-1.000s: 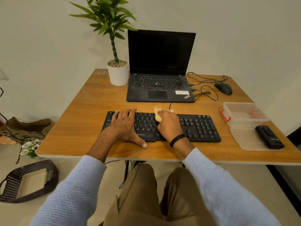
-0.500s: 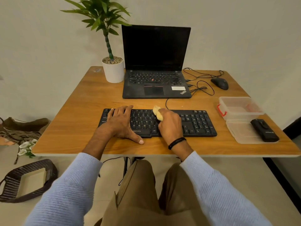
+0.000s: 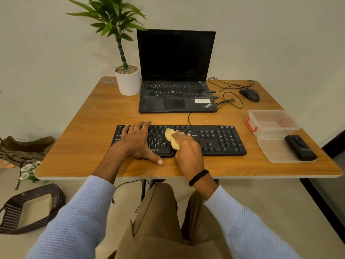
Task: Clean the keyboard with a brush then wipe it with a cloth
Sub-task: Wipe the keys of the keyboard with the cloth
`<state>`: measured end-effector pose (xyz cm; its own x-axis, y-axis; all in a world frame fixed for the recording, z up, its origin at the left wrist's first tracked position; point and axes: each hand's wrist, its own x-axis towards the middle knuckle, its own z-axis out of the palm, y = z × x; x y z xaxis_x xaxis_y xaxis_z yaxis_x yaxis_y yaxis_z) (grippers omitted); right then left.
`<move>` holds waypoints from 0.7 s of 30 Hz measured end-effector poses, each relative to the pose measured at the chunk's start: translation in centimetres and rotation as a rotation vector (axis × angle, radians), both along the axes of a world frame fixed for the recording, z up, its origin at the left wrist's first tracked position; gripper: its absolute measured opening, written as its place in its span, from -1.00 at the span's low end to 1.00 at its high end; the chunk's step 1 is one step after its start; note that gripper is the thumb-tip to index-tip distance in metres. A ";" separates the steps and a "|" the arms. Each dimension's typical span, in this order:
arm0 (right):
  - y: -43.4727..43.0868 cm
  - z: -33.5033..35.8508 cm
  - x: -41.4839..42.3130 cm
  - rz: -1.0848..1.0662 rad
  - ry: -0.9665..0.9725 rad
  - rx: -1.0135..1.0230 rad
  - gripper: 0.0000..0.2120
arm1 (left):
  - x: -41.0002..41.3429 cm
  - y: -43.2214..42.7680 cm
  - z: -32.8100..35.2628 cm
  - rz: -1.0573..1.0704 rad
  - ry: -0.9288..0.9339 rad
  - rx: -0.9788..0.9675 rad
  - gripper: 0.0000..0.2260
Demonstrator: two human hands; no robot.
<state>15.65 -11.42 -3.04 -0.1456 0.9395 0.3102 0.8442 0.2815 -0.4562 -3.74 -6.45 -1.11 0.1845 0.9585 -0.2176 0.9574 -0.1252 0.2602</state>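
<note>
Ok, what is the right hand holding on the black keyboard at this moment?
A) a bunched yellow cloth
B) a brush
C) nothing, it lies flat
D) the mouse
A: the right hand grips a bunched yellow cloth against the middle keys of the keyboard, while the left hand lies flat on its left end.
</note>
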 end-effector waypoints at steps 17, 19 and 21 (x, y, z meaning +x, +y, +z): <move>1.4 1.4 4.3 -0.044 0.001 -0.044 -0.50 | 3.7 0.6 2.9 -0.152 0.126 -0.085 0.33; 0.1 0.2 3.9 0.082 -0.083 -0.053 -0.42 | 4.1 0.8 2.9 -0.151 0.130 -0.085 0.32; 0.2 0.1 4.5 0.025 -0.056 -0.048 -0.41 | 4.0 0.9 2.8 -0.143 0.133 -0.084 0.33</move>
